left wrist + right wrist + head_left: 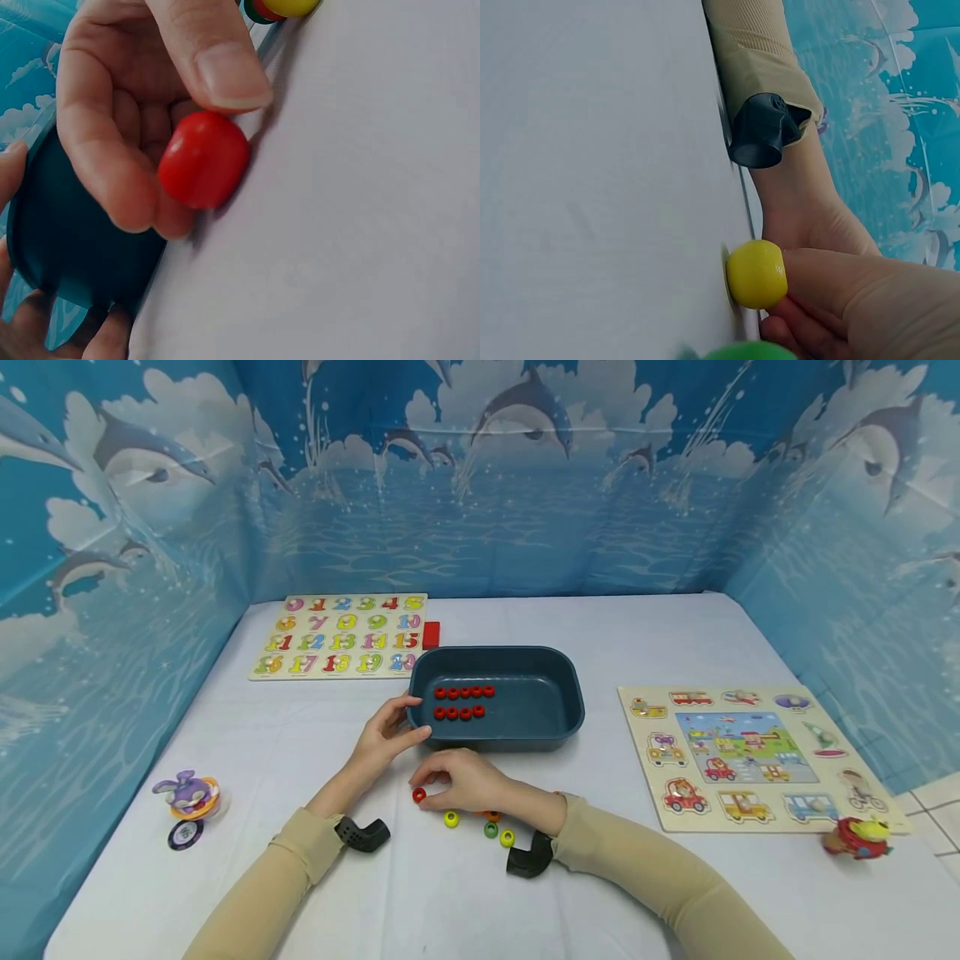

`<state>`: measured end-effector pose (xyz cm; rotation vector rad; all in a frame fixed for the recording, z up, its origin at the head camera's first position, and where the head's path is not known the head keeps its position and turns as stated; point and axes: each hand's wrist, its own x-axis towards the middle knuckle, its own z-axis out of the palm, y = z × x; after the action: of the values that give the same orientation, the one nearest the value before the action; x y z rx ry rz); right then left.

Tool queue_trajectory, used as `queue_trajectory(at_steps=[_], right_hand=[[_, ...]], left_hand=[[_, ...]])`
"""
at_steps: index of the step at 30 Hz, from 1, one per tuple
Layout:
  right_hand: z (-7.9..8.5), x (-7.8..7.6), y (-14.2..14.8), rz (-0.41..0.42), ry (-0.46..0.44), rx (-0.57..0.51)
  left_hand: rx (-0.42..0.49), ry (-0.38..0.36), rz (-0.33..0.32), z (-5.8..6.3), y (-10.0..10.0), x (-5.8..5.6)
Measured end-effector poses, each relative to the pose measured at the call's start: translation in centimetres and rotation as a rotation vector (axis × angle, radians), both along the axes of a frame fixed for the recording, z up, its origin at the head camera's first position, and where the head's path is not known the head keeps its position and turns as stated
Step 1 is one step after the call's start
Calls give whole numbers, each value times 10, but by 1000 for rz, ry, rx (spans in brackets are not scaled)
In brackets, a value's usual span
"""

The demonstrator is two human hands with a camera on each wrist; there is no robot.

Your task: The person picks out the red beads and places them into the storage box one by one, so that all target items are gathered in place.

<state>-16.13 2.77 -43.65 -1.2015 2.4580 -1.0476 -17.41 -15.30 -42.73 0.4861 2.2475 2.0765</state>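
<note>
A dark blue rectangular tray (532,693) stands mid-table, with two rows of red beads (465,692) on its floor at the left. My left hand (386,733) grips the tray's front left corner, thumb and fingers at the rim; its fingers (34,319) also show in the left wrist view. Just in front of the tray, my right hand (468,781) pinches a red bead (204,160) between thumb and fingers, low over the white cloth. Near that hand lie a yellow bead (757,274), a green bead (491,830), another yellow bead (507,838) and an orange bead (492,816), partly hidden.
Behind the tray on the left lies a number puzzle board (341,639) with a red block (431,635) beside it. A vehicle puzzle board (750,760) is at right, a small red and yellow toy (858,837) at its corner. A purple rabbit toy (187,795) stands left.
</note>
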Motion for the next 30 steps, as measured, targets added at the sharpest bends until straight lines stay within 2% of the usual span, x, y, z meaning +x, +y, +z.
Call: queue_trajectory(at_steps=[6, 10, 15, 20, 25, 30], right_hand=[[0, 1, 0, -1, 52, 20], [5, -1, 3, -2, 36, 28], [26, -2, 13, 41, -50, -9], [57, -4, 29, 77, -117, -72], [79, -18, 48, 6, -44, -124], [81, -44, 65, -97, 8, -101]], left_hand=[[2, -3, 4, 0, 0, 0], [-1, -3, 4, 0, 0, -1], [-5, 9, 0, -1, 0, -1], [-13, 9, 3, 0, 0, -1], [-19, -7, 7, 1, 1, 0], [-33, -36, 19, 1, 1, 0]])
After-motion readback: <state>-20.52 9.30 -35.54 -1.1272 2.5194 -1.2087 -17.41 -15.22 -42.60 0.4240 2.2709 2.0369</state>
